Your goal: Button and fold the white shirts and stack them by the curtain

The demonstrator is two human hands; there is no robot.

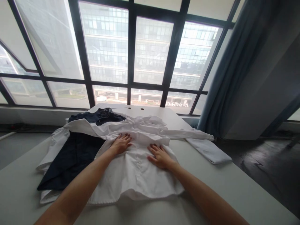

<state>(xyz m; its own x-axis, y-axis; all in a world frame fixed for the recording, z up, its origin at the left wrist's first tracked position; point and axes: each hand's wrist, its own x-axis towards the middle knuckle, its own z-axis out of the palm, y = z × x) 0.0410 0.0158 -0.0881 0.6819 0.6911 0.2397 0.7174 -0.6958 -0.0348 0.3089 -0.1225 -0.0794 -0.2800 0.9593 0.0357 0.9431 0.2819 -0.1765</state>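
Note:
A white button-front shirt (pixel 138 175) lies spread on the table, its hem toward me and its collar end away from me. One sleeve (pixel 189 134) stretches out to the right, while the other side is bunched over dark clothing. My left hand (pixel 122 143) rests flat on the upper left part of the shirt, fingers spread. Lower on the right side, my right hand (pixel 160 156) presses on the cloth, also with fingers apart. Neither hand grips the fabric. Wrinkles run down the shirt beside the button strip.
Dark navy garments (pixel 72 156) and more white cloth lie in a pile at the left. A folded white cloth (pixel 209 150) sits near the right edge of the white table (pixel 234 187). Large windows stand behind, with a blue-grey curtain (pixel 232 78) at the right.

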